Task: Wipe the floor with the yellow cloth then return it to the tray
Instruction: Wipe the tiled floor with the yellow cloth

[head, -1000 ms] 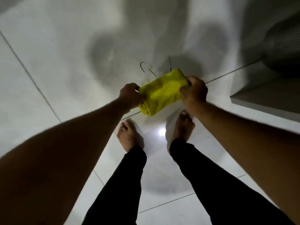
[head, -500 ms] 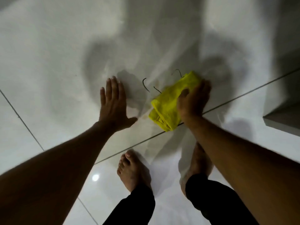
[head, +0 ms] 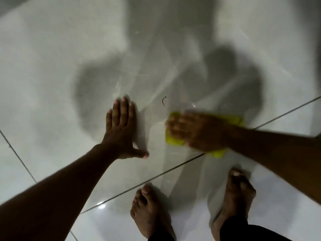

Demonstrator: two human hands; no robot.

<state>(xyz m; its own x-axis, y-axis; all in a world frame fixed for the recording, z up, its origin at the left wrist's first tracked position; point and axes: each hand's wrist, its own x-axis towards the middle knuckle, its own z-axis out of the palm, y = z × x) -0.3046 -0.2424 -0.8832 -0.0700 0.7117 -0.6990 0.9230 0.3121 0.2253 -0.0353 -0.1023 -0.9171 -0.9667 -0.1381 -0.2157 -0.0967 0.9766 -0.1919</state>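
The folded yellow cloth (head: 174,140) lies flat on the glossy white tiled floor (head: 52,84). My right hand (head: 194,131) presses down on top of it, fingers pointing left, and hides most of it; yellow edges show at the left, the upper right and below the wrist. The hand is blurred by motion. My left hand (head: 121,127) rests palm-down on the floor to the left of the cloth, fingers spread, holding nothing. A short dark curved strand (head: 163,101) lies on the tile just beyond the cloth. No tray is in view.
My two bare feet (head: 149,211) stand on the near tile, just behind a grout line (head: 139,182) that runs diagonally under the cloth. Another grout line (head: 17,155) crosses at the left. Shadows of my arms fall on the floor ahead.
A second ago both hands held the cloth in the air. The left hand let go and went flat on the floor; the right hand pressed the cloth down and slid it leftward.
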